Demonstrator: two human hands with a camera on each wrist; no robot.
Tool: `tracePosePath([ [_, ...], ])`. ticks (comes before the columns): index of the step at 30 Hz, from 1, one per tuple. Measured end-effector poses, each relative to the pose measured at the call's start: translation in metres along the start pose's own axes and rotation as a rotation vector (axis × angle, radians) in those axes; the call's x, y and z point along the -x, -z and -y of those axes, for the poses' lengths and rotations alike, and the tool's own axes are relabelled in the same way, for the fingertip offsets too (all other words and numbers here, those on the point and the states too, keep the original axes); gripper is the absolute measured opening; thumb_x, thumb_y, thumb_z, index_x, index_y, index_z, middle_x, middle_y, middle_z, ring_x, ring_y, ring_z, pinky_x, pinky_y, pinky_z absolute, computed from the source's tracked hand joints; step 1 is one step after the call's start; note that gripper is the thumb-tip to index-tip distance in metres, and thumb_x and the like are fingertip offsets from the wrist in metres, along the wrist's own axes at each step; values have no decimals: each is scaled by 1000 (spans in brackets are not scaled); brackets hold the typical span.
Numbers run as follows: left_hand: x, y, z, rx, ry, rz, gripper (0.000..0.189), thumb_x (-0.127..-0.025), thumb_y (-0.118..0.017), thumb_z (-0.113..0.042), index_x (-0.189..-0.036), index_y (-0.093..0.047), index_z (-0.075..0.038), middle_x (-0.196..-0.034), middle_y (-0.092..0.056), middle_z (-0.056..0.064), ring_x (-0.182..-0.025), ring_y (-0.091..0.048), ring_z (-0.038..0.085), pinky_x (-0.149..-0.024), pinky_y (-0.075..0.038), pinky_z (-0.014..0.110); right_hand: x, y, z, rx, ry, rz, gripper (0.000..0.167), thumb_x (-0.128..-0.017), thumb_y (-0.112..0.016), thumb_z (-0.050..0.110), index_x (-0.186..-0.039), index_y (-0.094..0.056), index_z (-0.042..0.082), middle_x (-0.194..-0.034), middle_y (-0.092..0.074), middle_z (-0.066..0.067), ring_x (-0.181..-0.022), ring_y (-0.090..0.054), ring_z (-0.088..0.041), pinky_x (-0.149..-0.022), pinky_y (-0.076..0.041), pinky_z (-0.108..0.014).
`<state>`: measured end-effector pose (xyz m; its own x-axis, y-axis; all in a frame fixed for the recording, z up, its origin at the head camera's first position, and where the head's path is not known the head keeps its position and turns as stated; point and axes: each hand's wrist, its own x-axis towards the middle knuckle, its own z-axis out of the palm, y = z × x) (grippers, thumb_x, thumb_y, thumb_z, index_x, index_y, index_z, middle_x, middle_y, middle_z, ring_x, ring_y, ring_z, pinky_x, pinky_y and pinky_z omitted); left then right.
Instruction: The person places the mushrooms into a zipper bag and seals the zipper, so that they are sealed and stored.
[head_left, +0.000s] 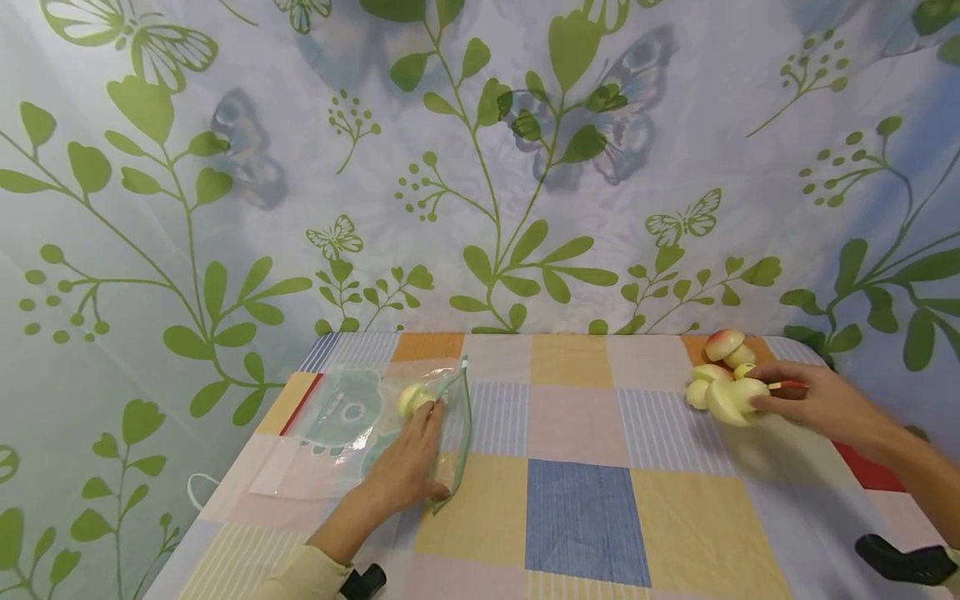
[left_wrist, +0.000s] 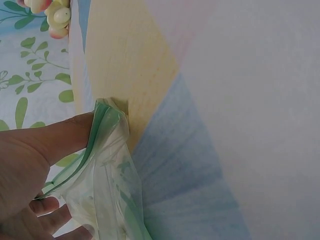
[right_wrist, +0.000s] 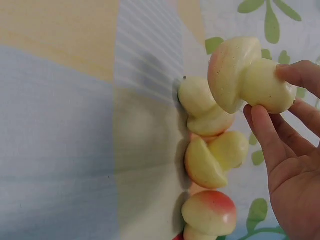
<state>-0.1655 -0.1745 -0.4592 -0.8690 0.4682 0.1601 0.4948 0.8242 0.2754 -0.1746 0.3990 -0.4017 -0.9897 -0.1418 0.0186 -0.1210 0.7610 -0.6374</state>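
Observation:
My left hand (head_left: 408,462) is at the mouth of a clear zip bag (head_left: 277,467) with a green edge. In the left wrist view its thumb stretches against the green zip edge (left_wrist: 102,120), apart from the fingers, spreading the mouth. A pale toy mushroom (head_left: 410,400) shows in the bag near my fingertips. On the right, my right hand (head_left: 813,396) pinches a toy mushroom (right_wrist: 232,75) by its stem, lifted above the cloth. Beside it lie more toy mushrooms, one with a red-blushed cap (right_wrist: 210,212) and a yellowish one (right_wrist: 207,162).
A patchwork cloth (head_left: 585,517) covers the table. Behind it hangs a curtain (head_left: 450,167) printed with leaves and butterflies. A white cord loop (head_left: 198,492) sticks out at the table's left edge.

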Motion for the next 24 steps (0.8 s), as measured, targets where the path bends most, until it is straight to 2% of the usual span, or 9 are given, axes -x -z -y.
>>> tracePosePath([
  [2,0,0,0,6,3,0,129,-63,-102,-20,-159,-20,11,-158,-29,31,-145,-33,43,-112,-40,50,-2,-3,1,2,4,4,55,-97,-74,33,-135,-60,-5,-136,-54,-28,-108,-67,-30,-72,-55,-26],
  [5,0,0,0,9,1,-5,129,-62,-102,-20,-158,-21,11,-157,-29,31,-145,-34,43,-111,-40,50,-5,-7,4,-4,19,-3,55,-97,-75,30,-134,-59,-7,-133,-56,-30,-110,-66,-42,-72,-55,-25],
  [7,0,0,0,9,1,-5,130,-62,-102,-21,-158,-21,11,-158,-29,30,-145,-34,42,-112,-40,50,-6,-9,5,-11,31,-7,54,-97,-75,28,-134,-59,-8,-132,-56,-30,-109,-66,-44,-71,-56,-24],
  [14,0,-1,1,12,0,-4,131,-62,-102,-21,-159,-20,10,-159,-28,30,-145,-33,42,-111,-40,49,-9,-14,12,-57,43,6,54,-98,-75,27,-136,-59,-8,-132,-58,-29,-112,-65,-45,-73,-57,-25],
  [16,0,-1,1,9,-6,-7,131,-61,-102,-21,-159,-20,10,-158,-29,30,-145,-34,42,-111,-41,49,-10,-15,14,-70,45,10,54,-98,-74,27,-136,-59,-7,-132,-58,-27,-110,-67,-36,-73,-57,-25],
  [21,-1,-2,1,-7,-16,-15,131,-61,-103,-21,-158,-21,11,-156,-30,31,-143,-36,43,-109,-43,49,-11,-20,17,-112,64,18,51,-99,-74,26,-137,-59,-5,-137,-55,-25,-103,-62,-1,-76,-57,-25],
  [24,-1,-2,1,-10,-16,-12,131,-61,-102,-21,-158,-20,11,-157,-30,31,-144,-35,43,-110,-42,49,-14,-25,19,-123,81,12,50,-98,-75,26,-134,-61,-5,-137,-55,-24,-103,-60,1,-77,-57,-24],
])
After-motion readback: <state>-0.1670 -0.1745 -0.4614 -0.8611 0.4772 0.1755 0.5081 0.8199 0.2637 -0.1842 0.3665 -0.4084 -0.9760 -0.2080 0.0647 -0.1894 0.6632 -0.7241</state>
